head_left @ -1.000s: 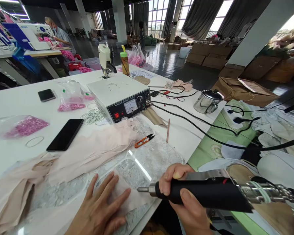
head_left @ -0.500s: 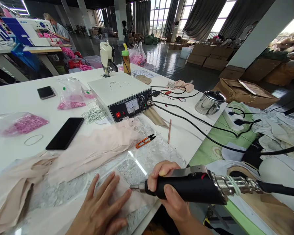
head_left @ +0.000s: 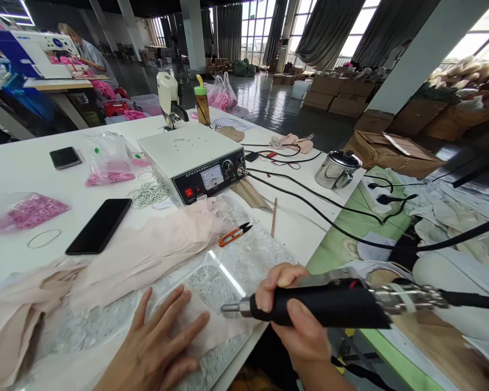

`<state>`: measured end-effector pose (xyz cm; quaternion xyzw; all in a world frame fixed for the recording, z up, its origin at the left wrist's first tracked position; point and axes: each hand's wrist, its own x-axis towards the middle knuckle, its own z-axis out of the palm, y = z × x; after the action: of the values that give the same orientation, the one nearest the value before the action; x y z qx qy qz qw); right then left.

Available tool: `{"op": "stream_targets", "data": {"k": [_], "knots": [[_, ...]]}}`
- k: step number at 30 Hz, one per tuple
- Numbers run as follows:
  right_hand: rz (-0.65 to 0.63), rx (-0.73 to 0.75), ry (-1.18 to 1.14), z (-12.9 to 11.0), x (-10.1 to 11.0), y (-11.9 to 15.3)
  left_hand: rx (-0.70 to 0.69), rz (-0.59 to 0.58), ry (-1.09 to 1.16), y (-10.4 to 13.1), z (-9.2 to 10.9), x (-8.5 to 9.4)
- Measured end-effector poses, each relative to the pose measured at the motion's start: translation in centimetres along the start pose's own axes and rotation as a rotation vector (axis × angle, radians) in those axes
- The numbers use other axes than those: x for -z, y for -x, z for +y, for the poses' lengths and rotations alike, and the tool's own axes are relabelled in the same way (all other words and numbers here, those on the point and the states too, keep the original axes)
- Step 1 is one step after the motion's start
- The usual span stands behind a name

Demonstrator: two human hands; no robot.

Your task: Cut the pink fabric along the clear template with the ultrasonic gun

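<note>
My right hand grips a black handheld ultrasonic welder by its barrel. Its metal tip points left over thin pale pink fabric, a short way from my left fingertips. Whether the tip touches the cloth I cannot tell. Fingers spread, my left hand lies flat on that fabric, over a grey marbled board. Farther up lies more crumpled pink fabric. Orange thread snips rest beyond the welder tip. A cable leaves the tool's rear end.
Behind the fabric stands a white control box with a meter and knobs. A black phone, bagged pink pieces, a pencil and a lidded metal mug lie around. Black cables cross the right side. A person sits far left.
The welder in my right hand has moved right, its tip drawing away from my left fingers. My left hand stays flat on the fabric. The whole view has shifted slightly.
</note>
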<state>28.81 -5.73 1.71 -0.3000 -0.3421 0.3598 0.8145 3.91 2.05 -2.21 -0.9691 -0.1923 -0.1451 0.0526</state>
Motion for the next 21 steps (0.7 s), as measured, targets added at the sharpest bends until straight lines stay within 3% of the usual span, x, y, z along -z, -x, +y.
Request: {"op": "stream_targets", "data": {"k": [5, 11, 16, 21], "knots": [[0.078, 0.021, 0.043, -2.4, 1.8, 0.6, -0.012, -0.008, 0.024, -0.4, -0.8, 0.9], [0.043, 0.005, 0.120, -2.3, 2.5, 1.3, 0.011, 0.082, 0.094, -0.8, 0.7, 1.9], [0.049, -0.019, 0.129, -2.9, 2.8, 1.5, 0.008, 0.049, 0.089, -0.8, 2.1, 1.6], [0.024, 0.008, 0.135, -3.0, 3.3, 1.3, 0.027, 0.021, 0.051, -0.6, 2.2, 1.0]]}}
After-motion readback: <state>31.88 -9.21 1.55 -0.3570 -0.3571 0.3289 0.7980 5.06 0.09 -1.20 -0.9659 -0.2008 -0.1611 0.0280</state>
